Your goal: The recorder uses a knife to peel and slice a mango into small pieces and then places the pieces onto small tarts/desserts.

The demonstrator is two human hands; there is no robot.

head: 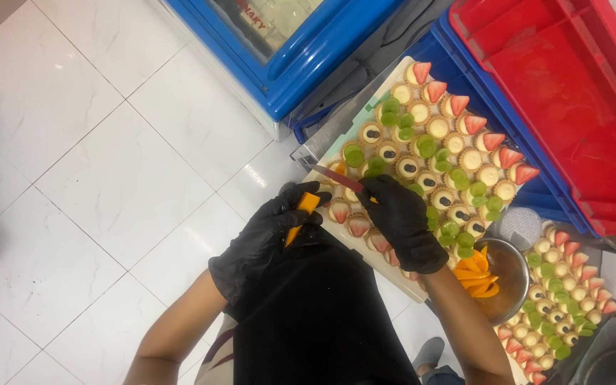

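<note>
left hand [269, 235], black-gloved, fingers curled round an orange mango slice [301, 216], held just off the 9 o'clock edge of the tray of fruit tartlets [433, 153]. right hand [402, 221], also black-gloved, fingers closed on a red-bladed knife [336, 178], blade pointing toward 10 o'clock over the tray's near corner. on the tray, rows of small tartlets topped with strawberry pieces, green grape halves and dark blueberries. at 4 o'clock of the right hand, a metal bowl [511, 274] with more mango slices. beyond it, at 4 o'clock, a second tray of tartlets [561, 299]. at 1 o'clock, a red crate [572, 78] nested in a blue crate [465, 68]. at 11 o'clock, a blue-framed chest freezer [301, 57] on white floor tiles [73, 164].
</note>
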